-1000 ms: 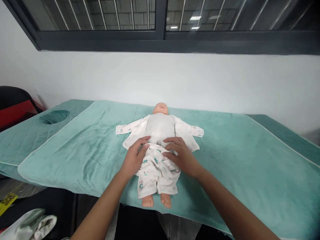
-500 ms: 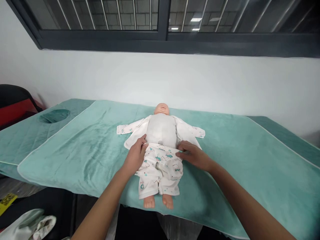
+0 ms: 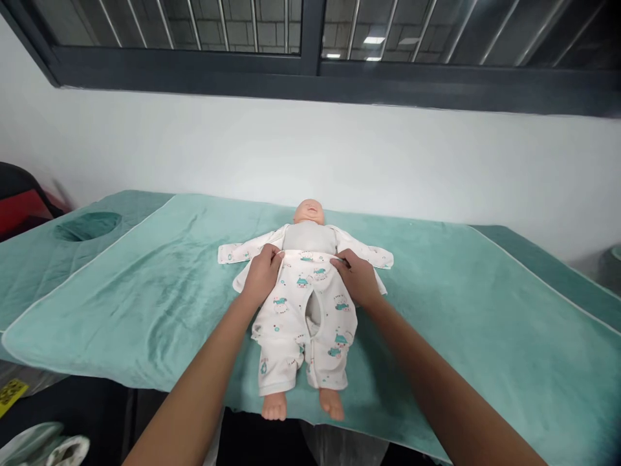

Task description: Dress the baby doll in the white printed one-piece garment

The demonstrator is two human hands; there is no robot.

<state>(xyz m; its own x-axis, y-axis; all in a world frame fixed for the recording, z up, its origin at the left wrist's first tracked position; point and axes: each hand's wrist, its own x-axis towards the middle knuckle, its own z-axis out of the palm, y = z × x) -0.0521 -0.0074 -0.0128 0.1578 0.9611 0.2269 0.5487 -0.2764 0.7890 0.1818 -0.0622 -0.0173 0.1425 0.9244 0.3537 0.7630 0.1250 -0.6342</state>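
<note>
A teal blanket (image 3: 145,291) covered the padded table below a dark-framed window (image 3: 310,39). On it, near the front edge, a baby doll (image 3: 310,238) lay on its back, head toward the wall and bare feet (image 3: 274,406) at the blanket's front edge. Printed trousers (image 3: 291,310) covered its legs, with the waistband high on the grey torso and the crotch seam gaping. A white jacket (image 3: 237,251) lay open beneath it, sleeves spread. The left hand (image 3: 262,272) and right hand (image 3: 356,277) flanked the waist, each with fingers curled closed, pinching the waistband on its own side.
</note>
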